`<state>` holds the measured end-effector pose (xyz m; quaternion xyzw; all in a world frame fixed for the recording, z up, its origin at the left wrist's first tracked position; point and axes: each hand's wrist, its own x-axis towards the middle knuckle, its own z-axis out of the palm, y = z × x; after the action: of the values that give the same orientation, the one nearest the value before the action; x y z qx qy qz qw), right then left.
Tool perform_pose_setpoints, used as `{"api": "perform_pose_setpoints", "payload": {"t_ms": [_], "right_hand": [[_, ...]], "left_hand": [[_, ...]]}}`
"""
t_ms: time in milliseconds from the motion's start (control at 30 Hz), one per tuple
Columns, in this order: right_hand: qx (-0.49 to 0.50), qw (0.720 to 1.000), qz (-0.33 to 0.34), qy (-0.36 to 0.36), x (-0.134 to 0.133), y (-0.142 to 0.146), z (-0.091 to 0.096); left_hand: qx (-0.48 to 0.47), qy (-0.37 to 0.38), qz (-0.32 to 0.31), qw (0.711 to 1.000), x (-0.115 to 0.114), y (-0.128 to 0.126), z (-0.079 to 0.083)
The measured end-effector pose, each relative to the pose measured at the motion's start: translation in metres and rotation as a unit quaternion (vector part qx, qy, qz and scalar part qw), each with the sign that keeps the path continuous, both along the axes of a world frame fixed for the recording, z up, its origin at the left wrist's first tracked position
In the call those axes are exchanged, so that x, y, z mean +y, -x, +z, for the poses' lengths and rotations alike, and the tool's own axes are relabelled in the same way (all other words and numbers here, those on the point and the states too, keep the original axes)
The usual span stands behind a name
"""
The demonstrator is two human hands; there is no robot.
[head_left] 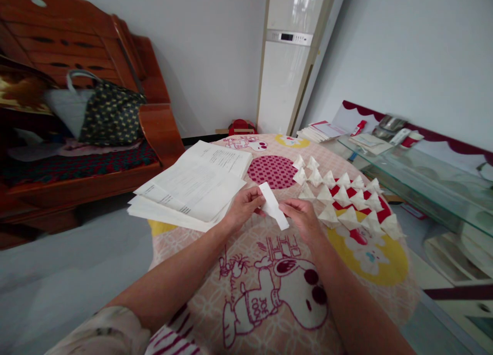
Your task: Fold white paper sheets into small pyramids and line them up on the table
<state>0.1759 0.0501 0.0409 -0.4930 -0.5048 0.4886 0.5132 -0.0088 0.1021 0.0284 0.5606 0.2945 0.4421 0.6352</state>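
Both of my hands pinch a narrow white paper strip [273, 206] above a round table with a pink cartoon-dog cloth [269, 293]. My left hand [244, 207] grips the strip's left side with thumb and fingers. My right hand [302, 216] is closed on its lower right edge. To the right of my hands lie several small folded white paper triangles [342, 195] in rows. A stack of printed white sheets [192, 185] rests on the table just left of my left hand.
A wooden bench [127, 103] with a dark patterned bag [110, 113] stands at the left. A tall white air conditioner [287, 62] is against the far wall. A glass-topped table [416, 165] with papers and cups runs along the right.
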Motion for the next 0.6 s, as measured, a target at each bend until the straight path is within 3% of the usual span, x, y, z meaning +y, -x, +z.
{"api": "perform_pose_setpoints", "payload": {"t_ms": [367, 600], "right_hand": [[0.027, 0.999, 0.013, 0.020, -0.0021, 0.0037, -0.0024], [0.025, 1.000, -0.001, 0.018, 0.0001, 0.0014, -0.0072]], "left_hand": [[-0.028, 0.040, -0.019, 0.999, -0.0023, 0.0001, 0.0013], [-0.039, 0.054, -0.066, 0.996, -0.0010, 0.0009, 0.0025]]}}
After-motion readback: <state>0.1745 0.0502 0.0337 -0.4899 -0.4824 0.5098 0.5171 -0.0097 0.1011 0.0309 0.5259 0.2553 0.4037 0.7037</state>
